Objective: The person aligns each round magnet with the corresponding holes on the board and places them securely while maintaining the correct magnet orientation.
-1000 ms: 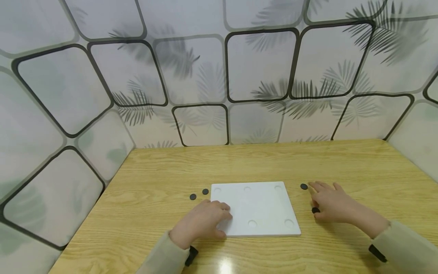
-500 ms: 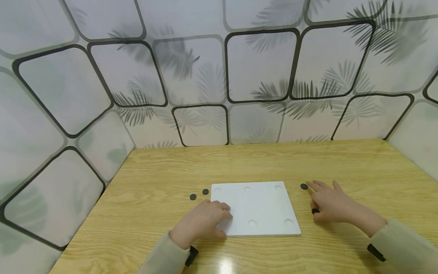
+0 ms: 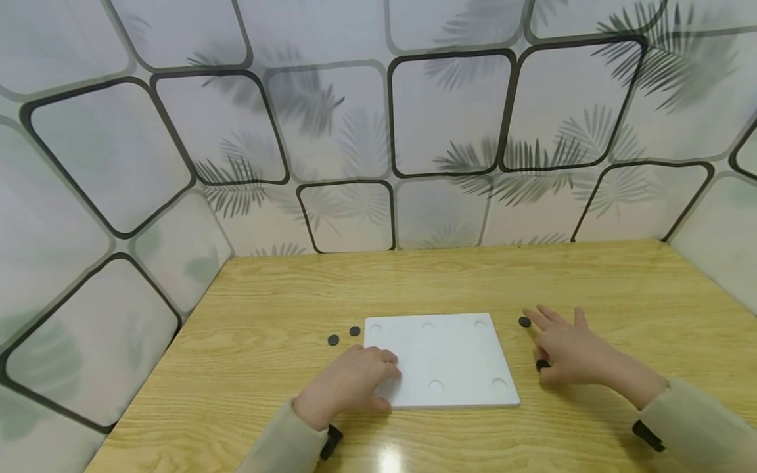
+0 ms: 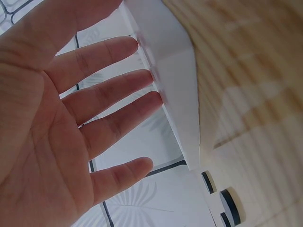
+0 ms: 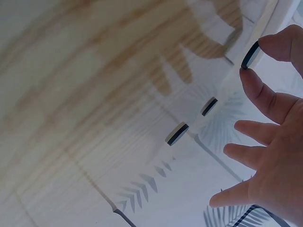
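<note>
In the head view a white board with several shallow round recesses lies flat on the table. My left hand rests on its left side; in the left wrist view the fingers are fairly straight and some tips touch the board. Right of the board, my right hand pinches a small black disc between thumb and forefinger, held on edge in the right wrist view. Just beyond its outstretched fingers lies another black disc. A further disc shows in the right wrist view.
Two black discs lie left of the board on the wooden table; the left wrist view shows three discs there. A patterned wall covering rises along the table's back and left edges.
My right hand has shifted slightly left toward the board, carrying the pinched disc. The left hand and the board have stayed where they were.
</note>
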{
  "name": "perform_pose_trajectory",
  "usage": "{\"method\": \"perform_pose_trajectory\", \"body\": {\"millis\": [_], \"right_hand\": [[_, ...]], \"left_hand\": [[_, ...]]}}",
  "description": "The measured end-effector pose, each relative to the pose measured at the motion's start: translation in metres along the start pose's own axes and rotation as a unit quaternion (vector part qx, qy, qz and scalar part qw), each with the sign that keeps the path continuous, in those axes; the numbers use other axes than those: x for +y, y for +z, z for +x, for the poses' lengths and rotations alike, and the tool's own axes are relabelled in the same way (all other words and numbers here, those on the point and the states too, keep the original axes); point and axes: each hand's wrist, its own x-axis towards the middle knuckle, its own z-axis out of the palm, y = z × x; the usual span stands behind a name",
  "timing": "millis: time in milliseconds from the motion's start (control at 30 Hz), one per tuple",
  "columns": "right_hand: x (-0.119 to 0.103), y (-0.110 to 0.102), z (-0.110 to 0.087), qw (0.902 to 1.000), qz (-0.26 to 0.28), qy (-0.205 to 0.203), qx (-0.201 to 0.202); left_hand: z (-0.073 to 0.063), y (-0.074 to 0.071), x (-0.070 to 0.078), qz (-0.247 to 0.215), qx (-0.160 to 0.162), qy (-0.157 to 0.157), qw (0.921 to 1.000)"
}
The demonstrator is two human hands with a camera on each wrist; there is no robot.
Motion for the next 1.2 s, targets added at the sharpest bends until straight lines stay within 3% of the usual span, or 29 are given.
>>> {"method": "perform_pose_trajectory", "body": {"millis": [300, 700, 967, 1200], "right_hand": [[-0.009, -0.005, 0.004, 0.9997, 0.007, -0.018, 0.017], [-0.026, -0.007, 0.010, 0.9987, 0.029, -0.041, 0.008], [-0.038, -0.006, 0.017, 0.9980, 0.015, -0.058, 0.019], [-0.047, -0.007, 0.026, 0.9981, 0.005, -0.061, 0.006]], "left_hand": [[0.001, 0.000, 0.001, 0.005, -0.002, 0.001, 1.0000], [0.000, -0.002, 0.002, 0.006, -0.005, 0.000, 1.0000], [0.000, -0.002, 0.002, 0.000, -0.007, 0.001, 1.0000], [0.000, -0.002, 0.001, -0.002, -0.007, 0.000, 1.0000]]}}
